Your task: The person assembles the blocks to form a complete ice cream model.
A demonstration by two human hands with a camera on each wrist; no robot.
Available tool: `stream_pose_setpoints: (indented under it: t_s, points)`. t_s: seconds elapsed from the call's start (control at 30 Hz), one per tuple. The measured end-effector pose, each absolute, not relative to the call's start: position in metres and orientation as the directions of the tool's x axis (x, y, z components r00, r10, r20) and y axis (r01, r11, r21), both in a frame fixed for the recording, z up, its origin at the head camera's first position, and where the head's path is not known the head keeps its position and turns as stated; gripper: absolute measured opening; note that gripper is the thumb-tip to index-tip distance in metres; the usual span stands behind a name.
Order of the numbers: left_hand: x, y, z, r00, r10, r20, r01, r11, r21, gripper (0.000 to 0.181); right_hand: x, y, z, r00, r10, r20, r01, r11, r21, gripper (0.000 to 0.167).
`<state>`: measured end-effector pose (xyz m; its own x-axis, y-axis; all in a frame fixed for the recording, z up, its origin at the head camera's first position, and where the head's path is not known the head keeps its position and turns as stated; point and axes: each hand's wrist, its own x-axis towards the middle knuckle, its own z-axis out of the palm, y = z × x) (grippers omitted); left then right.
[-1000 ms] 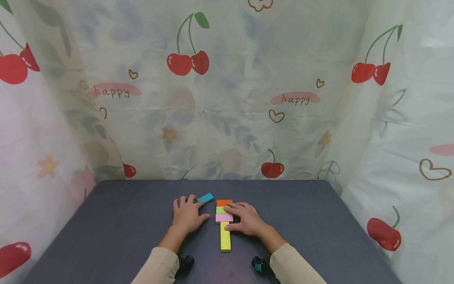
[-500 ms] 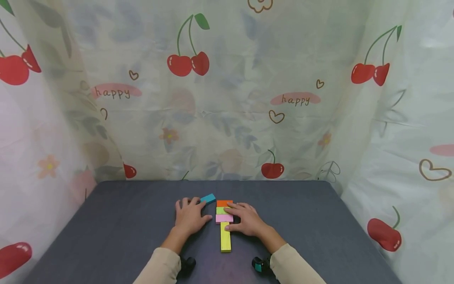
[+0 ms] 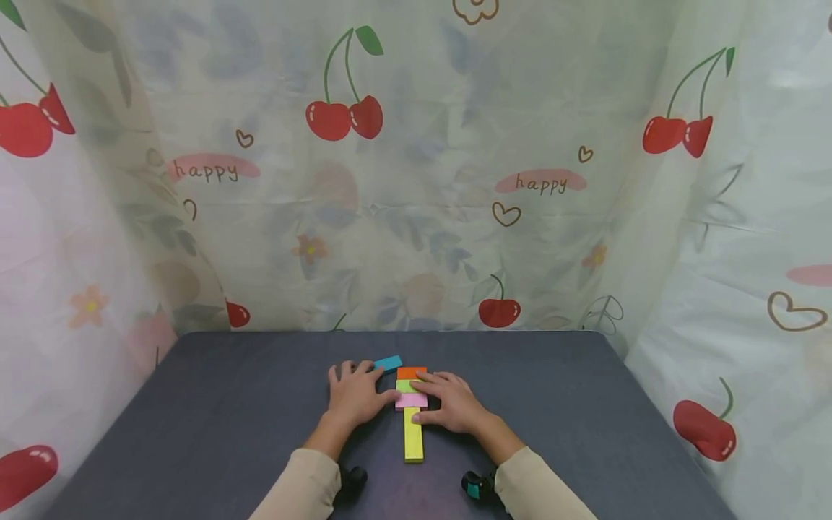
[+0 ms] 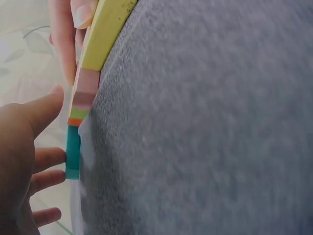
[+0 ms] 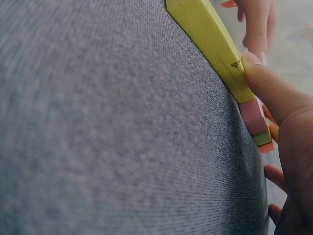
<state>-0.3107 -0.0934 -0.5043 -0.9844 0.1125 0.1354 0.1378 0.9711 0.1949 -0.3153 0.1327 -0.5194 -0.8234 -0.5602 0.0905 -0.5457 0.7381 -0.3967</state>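
Note:
My left hand [image 3: 354,399] touches a blue block [image 3: 390,363] with its fingertips, fingers spread and thumb held out near the pink block [image 3: 412,401]. Beyond the pink one lie a green block [image 3: 404,386] and an orange block [image 3: 404,373], stacked side by side in a row. A yellow block [image 3: 413,442] runs lengthwise from the pink one toward me. Over these rests my right hand [image 3: 453,404], its thumb on the yellow block and its fingers on the green and orange ones. In the left wrist view the blue block [image 4: 73,152] lies close to the orange end.
The dark grey tabletop [image 3: 227,433] extends around the blocks. A patterned curtain [image 3: 416,217] with cherries hangs behind the table and along both sides. Black wrist devices show below both hands, such as the right one [image 3: 477,485].
My left hand has slid the blue block to the right, closer to the orange block, and turned it slightly. My left thumb has come nearer the pink block. The right hand stays put.

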Motion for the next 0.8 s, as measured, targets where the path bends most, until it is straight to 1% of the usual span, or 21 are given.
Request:
stream_pose_setpoints:
  t_s: [0.27,0.8]
  points:
    - [-0.315,-0.087,-0.507,-0.985,0.118,0.123,0.145,0.958,0.246,0.076,-0.316,0.134,-0.519,-0.818,-0.569,0.084,-0.548,0.725,-0.417,0.072]
    - [-0.319,-0.081,-0.505,-0.979,0.181,0.099,0.200,0.950,0.238,0.075,-0.315,0.133,-0.518,-0.819,-0.568,0.077,-0.544,0.726,-0.420,0.071]
